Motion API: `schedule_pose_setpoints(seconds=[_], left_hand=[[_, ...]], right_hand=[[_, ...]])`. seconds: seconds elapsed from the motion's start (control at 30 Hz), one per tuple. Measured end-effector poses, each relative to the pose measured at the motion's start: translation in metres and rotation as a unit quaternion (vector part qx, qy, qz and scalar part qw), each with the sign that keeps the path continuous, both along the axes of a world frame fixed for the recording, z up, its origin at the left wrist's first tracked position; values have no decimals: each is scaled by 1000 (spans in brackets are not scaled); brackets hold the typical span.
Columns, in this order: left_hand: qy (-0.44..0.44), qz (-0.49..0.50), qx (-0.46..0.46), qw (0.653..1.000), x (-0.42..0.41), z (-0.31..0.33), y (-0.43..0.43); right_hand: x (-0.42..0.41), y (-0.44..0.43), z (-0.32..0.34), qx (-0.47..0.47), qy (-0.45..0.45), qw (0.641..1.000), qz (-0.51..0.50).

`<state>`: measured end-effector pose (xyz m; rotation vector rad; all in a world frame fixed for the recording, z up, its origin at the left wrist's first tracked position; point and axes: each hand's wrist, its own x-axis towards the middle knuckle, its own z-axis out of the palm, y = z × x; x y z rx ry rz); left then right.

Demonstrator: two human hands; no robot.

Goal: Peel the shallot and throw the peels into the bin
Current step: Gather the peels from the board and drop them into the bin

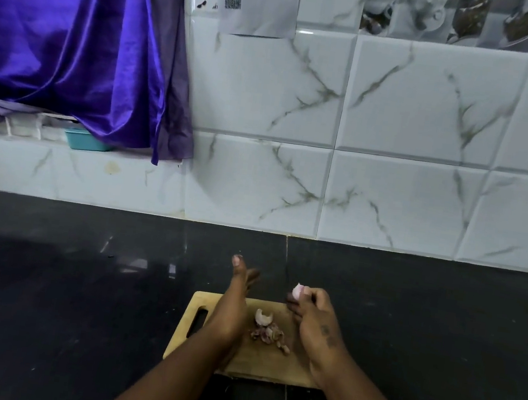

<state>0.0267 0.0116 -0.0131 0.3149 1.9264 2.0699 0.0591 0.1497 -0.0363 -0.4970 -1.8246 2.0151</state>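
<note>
Pale pink and glossy, the peeled shallot (297, 290) sits pinched in the fingertips of the right hand (315, 320), above the far edge of the wooden board (263, 359) on the black bench (76, 292). The left hand (234, 300) is open, fingers spread, holding nothing. Papery peels (268, 331) lie on the board. A paper (258, 1) on the tiles carries a QR code (its text too small to read).

Under my hands: pale matt wooden board (268, 361), grain faint. Peels (268, 333) on it look dry, papery, crinkled. Shallot (297, 291) in my right hand (317, 321) is smooth, slightly shiny, pinkish white. Counter (76, 292) is dark polished stone, glossy, reflective. Wall tiles (418, 112) are glazed marble-look ceramic. Curtain (75, 40) is purple satin cloth, shiny. Paper sheet (261, 4) is matt.
</note>
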Motion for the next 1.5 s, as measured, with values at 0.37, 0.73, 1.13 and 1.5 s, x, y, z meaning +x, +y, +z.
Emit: schedule_pose_setpoints(seconds=[0.37,0.73,1.13,1.5], left_hand=[[-2,19,48,999,15,-17,11],[379,-170,-491,766,-5,-25,-3],[399,-71,-511,758,16,-27,7],[297,139,-330,885,46,-33,11]], right_hand=[[-11,-50,0,-94,-14,995,-43],[-20,5,-7,41,26,998,-38],[-13,-2,-7,95,21,995,-19],[20,-48,3,-65,-66,996,9]])
